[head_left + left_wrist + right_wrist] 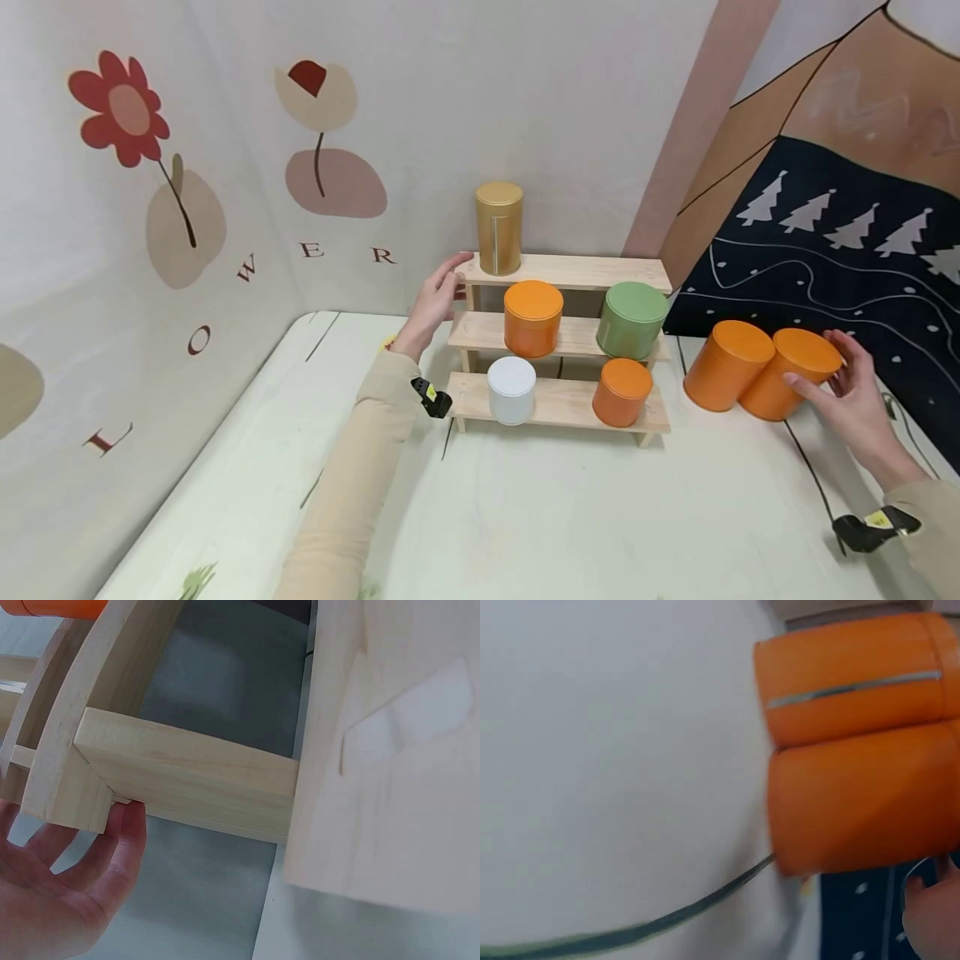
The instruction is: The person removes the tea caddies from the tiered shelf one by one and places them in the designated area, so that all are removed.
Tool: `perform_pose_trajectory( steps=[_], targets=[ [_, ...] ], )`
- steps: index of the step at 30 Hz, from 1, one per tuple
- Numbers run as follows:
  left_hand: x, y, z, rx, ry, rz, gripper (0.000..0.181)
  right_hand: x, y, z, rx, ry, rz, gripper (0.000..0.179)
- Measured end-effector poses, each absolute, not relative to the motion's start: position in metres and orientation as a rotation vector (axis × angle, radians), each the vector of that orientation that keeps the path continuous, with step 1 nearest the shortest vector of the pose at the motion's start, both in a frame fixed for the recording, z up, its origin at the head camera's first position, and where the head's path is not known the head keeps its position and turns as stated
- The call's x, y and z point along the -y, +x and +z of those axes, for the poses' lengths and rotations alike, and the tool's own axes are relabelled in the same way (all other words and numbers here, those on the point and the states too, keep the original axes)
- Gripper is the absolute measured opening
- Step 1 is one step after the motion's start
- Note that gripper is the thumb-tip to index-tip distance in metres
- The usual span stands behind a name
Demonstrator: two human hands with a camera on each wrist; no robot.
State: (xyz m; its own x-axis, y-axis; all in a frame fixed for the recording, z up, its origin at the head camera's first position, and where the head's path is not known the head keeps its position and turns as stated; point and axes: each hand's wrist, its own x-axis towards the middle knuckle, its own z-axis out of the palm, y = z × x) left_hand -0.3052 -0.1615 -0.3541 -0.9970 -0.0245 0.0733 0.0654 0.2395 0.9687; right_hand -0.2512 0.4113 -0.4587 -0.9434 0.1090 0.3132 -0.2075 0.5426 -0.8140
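A three-tier wooden display stand (555,400) holds several round tins. My left hand (435,302) touches the left end of its top tier, fingertips against the wooden corner (86,787) in the left wrist view. To the right of the stand, two tall orange canisters (729,365) stand side by side on the table, their sides meeting. My right hand (855,404) grips the right-hand orange canister (791,375), thumb at its front and fingers behind the lid's edge. In the right wrist view this canister (862,799) lies against the other, which has a pale vertical strip.
On the stand are a gold canister (498,229) on top, an orange tin (532,318) and a green tin (633,321) in the middle, a white tin (512,392) and a small orange tin (622,392) below. A printed cloth wall (585,108) rises behind the table.
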Motion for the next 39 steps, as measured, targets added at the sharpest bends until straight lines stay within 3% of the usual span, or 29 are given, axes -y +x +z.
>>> perform_pose_trajectory(
  steps=[15, 39],
  targets=[
    [0.162, -0.306, -0.356, 2.412, -0.043, -1.903, 0.044, -0.348, -0.218, -0.368, 2.454, 0.186, 1.186, 0.081],
    [0.162, -0.306, -0.355, 2.419, -0.039, -1.895, 0.045, -0.306, -0.233, -0.322, 2.543, 0.561, 1.259, 0.069]
  ],
)
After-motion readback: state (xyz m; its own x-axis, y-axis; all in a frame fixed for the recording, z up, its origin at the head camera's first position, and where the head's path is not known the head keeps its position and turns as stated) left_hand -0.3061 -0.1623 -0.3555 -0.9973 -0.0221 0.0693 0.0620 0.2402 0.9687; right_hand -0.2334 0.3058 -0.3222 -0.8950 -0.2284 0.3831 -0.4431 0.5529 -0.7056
